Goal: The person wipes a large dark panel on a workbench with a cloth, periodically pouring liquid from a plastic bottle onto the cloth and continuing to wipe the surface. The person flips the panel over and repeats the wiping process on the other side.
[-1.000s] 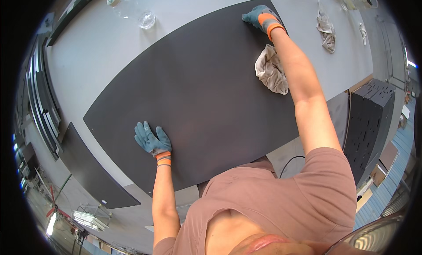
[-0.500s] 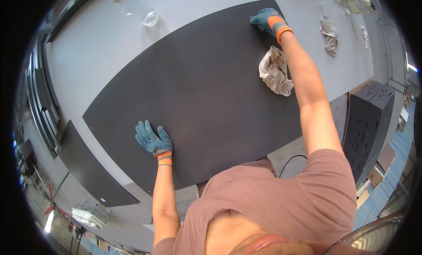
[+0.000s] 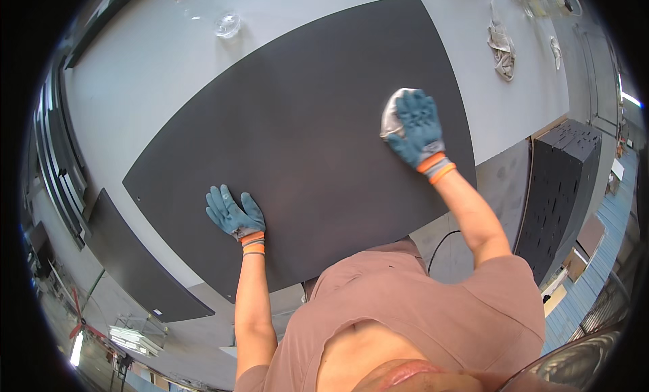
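Observation:
A large dark grey panel with a curved far edge lies across the pale work table. My left hand, in a blue-grey coated glove with an orange cuff, rests flat near the panel's left side. Its fingers are spread and it holds nothing. At the right part of the panel, my right hand, gloved the same way, presses down on a bunched whitish cloth. Only the cloth's left and far edges show past the glove; the rest is hidden under the palm and fingers.
Two clear bottles, one a clear plastic bottle, lie or stand at the far left. A crumpled rag lies at the far right. Dark stacked boards stand beyond the table's right side. Another dark panel sits at the lower left.
My right hand has come back from the panel's far right corner onto the cloth, which now sits covered and a little further left. My left hand stays in place.

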{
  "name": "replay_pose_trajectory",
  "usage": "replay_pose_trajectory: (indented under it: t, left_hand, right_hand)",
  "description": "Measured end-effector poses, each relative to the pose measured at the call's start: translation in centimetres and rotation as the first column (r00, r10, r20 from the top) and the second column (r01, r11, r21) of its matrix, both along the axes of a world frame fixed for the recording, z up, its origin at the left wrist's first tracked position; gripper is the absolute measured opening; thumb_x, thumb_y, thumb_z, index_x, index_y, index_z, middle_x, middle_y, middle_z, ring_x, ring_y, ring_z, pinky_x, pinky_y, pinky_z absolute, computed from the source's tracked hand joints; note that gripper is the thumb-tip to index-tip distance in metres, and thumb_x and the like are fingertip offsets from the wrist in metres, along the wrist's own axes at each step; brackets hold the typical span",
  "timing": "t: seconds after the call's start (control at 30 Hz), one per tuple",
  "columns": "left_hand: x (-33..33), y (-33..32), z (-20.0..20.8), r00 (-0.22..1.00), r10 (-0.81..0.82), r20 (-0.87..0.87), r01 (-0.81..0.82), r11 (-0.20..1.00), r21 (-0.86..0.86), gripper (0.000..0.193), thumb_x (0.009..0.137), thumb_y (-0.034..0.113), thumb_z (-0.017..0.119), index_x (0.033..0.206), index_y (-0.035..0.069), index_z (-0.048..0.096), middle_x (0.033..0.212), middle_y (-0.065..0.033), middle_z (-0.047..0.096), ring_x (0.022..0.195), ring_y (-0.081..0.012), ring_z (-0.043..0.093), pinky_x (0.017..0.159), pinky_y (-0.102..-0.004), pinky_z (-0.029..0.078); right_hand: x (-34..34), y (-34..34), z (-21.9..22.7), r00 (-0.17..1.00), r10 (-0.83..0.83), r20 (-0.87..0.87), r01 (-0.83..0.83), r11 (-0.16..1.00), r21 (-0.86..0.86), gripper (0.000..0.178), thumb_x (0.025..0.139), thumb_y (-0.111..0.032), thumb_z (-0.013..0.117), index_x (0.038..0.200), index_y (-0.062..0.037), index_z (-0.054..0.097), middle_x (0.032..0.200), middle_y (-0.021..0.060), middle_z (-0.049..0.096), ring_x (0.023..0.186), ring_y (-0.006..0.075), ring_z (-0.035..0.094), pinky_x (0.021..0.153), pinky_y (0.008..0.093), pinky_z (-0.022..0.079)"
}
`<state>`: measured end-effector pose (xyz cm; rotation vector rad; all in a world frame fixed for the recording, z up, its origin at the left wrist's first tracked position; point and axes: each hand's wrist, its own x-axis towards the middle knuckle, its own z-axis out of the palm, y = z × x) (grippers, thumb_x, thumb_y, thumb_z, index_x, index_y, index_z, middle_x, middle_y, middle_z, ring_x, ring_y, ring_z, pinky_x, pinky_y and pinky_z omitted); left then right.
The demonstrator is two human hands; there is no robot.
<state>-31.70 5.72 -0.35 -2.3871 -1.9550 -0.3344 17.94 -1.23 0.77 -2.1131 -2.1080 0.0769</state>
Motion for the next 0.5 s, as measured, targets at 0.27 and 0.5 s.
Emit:
replay_pose_trajectory:
  t: [0.27, 0.5]
  left_hand:
    - [-0.4, 0.5, -1.0, 0.999, -0.04, -0.01, 0.041, 0.999, 0.012, 0.059, 0.109, 0.04, 0.059, 0.154, 0.003, 0.058, 0.165, -0.0188, 0.052, 0.156, -0.0409, 0.044, 0.131, -0.058, 0.027]
    - [-0.1, 0.3, -0.9, 0.999, -0.034, -0.011, 0.035, 0.998, 0.043, 0.057, 0.109, 0.039, 0.061, 0.154, 0.005, 0.058, 0.163, -0.0186, 0.055, 0.155, -0.0398, 0.047, 0.13, -0.0582, 0.029]
  right_hand:
    - [-19.2, 19.1, 0.0, 0.936, 0.259, -0.239, -0.177, 0.932, 0.317, 0.042, 0.1, -0.038, 0.056, 0.138, -0.0195, 0.062, 0.163, 0.0086, 0.051, 0.15, 0.0327, 0.045, 0.128, 0.0608, 0.028]
    - [9.5, 15.4, 0.1, 0.895, -0.441, 0.064, 0.418, 0.88, 0.228, 0.031, 0.1, -0.037, 0.06, 0.108, -0.0091, 0.07, 0.118, 0.019, 0.072, 0.11, 0.0401, 0.067, 0.092, 0.0532, 0.054]
